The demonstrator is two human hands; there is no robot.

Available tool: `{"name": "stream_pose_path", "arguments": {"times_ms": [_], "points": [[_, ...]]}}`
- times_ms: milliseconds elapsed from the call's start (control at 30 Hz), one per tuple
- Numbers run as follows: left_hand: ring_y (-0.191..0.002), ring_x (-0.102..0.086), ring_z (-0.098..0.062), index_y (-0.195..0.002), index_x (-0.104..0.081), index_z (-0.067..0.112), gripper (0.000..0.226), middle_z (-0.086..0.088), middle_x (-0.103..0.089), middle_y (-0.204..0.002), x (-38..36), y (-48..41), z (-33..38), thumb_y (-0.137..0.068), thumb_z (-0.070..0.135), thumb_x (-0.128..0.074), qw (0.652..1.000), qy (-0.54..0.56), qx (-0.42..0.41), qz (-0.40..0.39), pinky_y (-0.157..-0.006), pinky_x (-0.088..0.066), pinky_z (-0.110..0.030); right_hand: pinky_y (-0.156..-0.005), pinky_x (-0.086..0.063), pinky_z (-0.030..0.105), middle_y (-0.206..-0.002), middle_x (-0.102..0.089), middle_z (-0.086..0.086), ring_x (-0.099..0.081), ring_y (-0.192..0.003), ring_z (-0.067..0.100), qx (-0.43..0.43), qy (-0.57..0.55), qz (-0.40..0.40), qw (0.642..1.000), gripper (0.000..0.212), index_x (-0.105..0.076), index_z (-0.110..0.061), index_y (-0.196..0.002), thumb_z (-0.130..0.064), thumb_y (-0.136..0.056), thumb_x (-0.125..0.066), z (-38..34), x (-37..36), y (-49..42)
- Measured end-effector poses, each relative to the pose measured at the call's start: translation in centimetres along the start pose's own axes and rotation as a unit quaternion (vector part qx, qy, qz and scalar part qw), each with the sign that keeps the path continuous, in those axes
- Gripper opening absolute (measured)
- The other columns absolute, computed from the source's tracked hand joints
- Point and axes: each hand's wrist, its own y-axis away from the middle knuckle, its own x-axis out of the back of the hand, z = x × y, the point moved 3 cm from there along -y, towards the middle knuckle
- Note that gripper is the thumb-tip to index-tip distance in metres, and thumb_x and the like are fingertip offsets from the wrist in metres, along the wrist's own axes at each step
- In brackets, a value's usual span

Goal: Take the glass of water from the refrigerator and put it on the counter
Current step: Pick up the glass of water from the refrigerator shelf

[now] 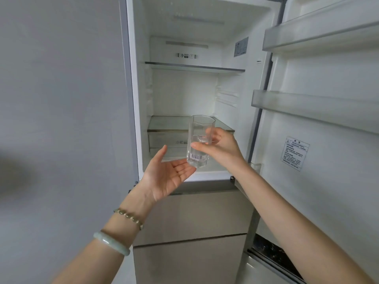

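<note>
Head view, facing the open white refrigerator (184, 89) with its door (320, 119) swung out to my right. My right hand (222, 147) grips the tall, clear, faceted drinking glass (200, 140) from its right side, thumb across the near face and fingers wrapped around the far face, visible through the glass wall. The glass stands upright and is lifted clear of the shelves, in front of the lower glass shelf (170, 125) and above the compartment's front sill. It holds water in roughly its lower half, though the exact level is hard to read through the transparent wall; a small barcode sticker (196, 157) sits near its base.

My left hand (168, 175) is spread wide, palm up and tilted toward the glass, holding nothing. Its fingertips lie at the base of the glass on the left; whether they actually touch it I cannot tell. The glass thus sits between my two hands, the right one level with its middle and the left one lower and nearer to me.

On my left wrist: a beaded bracelet (129, 217) and, closer to the elbow, a pale green jade-like bangle (111, 242). Below the open compartment, two closed beige drawer fronts (190, 242)
</note>
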Motion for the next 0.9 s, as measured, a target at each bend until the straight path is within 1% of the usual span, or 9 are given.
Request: {"name": "stream_pose_path", "arguments": {"times_ms": [100,167,233,300,400,500,600,800,900], "points": [[-0.107,-0.060,-0.039,-0.129,-0.044,-0.018,0.079,-0.033,-0.056,-0.124,-1.2,2.3,-2.1,-0.097,0.055,-0.040,1.000,0.001,-0.004,0.008,-0.095,-0.048,-0.042,-0.080,-0.050,0.018,-0.102,-0.069,-0.005,-0.065,-0.094,0.009,0.002,-0.007,-0.007,1.000,0.052,-0.062,-0.018,-0.106,-0.028,-0.062,-0.088,-0.4,1.6,2.5],[-0.106,-0.060,-0.038,-0.129,-0.044,-0.017,0.079,-0.032,-0.058,-0.121,-2.0,3.8,-3.6,-0.098,0.055,-0.039,1.000,-0.005,-0.006,0.015,-0.096,-0.049,-0.041,-0.078,-0.049,0.017,-0.104,-0.068,-0.005,-0.065,-0.095,0.009,0.004,-0.008,-0.016,1.000,0.054,-0.061,-0.018,-0.107,-0.030,-0.062,-0.088,-0.6,2.7,4.2],[-0.104,-0.061,-0.037,-0.131,-0.044,-0.017,0.078,-0.031,-0.059,-0.119,-2.8,5.3,-4.8,-0.098,0.054,-0.039,1.000,-0.006,-0.011,0.024,-0.094,-0.050,-0.041,-0.084,-0.052,0.024,-0.103,-0.069,-0.005,-0.065,-0.096,0.011,0.004,-0.007,-0.022,1.000,0.051,-0.061,-0.021,-0.104,-0.031,-0.062,-0.088,-0.9,3.7,5.7],[-0.105,-0.060,-0.038,-0.133,-0.042,-0.017,0.078,-0.032,-0.056,-0.126,-3.6,6.7,-5.9,-0.098,0.053,-0.040,0.999,0.004,-0.017,0.030,-0.095,-0.049,-0.040,-0.087,-0.053,0.031,-0.098,-0.069,-0.008,-0.066,-0.094,0.010,0.006,-0.006,-0.026,1.000,0.046,-0.061,-0.024,-0.099,-0.031,-0.062,-0.088,-1.1,4.5,7.0],[-0.110,-0.058,-0.038,-0.135,-0.039,-0.017,0.078,-0.032,-0.050,-0.137,-4.3,8.6,-7.1,-0.099,0.051,-0.040,0.999,0.010,-0.027,0.039,-0.098,-0.046,-0.041,-0.092,-0.053,0.037,-0.102,-0.069,-0.005,-0.065,-0.098,0.013,0.003,-0.015,-0.030,0.999,0.055,-0.062,-0.017,-0.107,-0.033,-0.061,-0.088,-1.6,5.2,8.7],[-0.110,-0.058,-0.038,-0.135,-0.039,-0.017,0.078,-0.032,-0.050,-0.137,-4.5,10.4,-7.8,-0.099,0.051,-0.040,0.998,0.007,-0.032,0.052,-0.098,-0.046,-0.041,-0.093,-0.052,0.042,-0.107,-0.069,0.001,-0.065,-0.100,0.018,0.001,-0.016,-0.039,0.999,0.059,-0.062,-0.014,-0.110,-0.034,-0.061,-0.088,-2.0,5.4,10.0],[-0.112,-0.058,-0.039,-0.134,-0.040,-0.018,0.078,-0.033,-0.051,-0.136,-4.6,11.7,-8.0,-0.099,0.051,-0.040,0.997,0.011,-0.042,0.056,-0.097,-0.048,-0.041,-0.093,-0.052,0.041,-0.109,-0.068,-0.001,-0.065,-0.101,0.017,0.007,-0.018,-0.051,0.998,0.060,-0.062,-0.014,-0.110,-0.035,-0.060,-0.088,-2.6,5.3,10.8],[-0.105,-0.062,-0.040,-0.130,-0.043,-0.018,0.075,-0.033,-0.058,-0.123,-4.2,13.3,-7.4,-0.098,0.050,-0.043,0.996,0.008,-0.060,0.067,-0.093,-0.050,-0.042,-0.091,-0.053,0.041,-0.107,-0.069,-0.003,-0.065,-0.099,0.016,0.016,-0.035,-0.066,0.997,0.059,-0.063,-0.016,-0.107,-0.037,-0.058,-0.088,-3.6,4.4,11.2],[-0.108,-0.060,-0.040,-0.128,-0.044,-0.018,0.073,-0.033,-0.056,-0.128,-3.9,14.1,-6.9,-0.099,0.050,-0.043,0.995,0.007,-0.067,0.068,-0.097,-0.048,-0.042,-0.087,-0.053,0.035,-0.107,-0.069,-0.003,-0.064,-0.097,0.014,0.025,-0.038,-0.077,0.996,0.062,-0.063,-0.017,-0.109,-0.040,-0.057,-0.088,-4.1,3.5,11.3]]}}
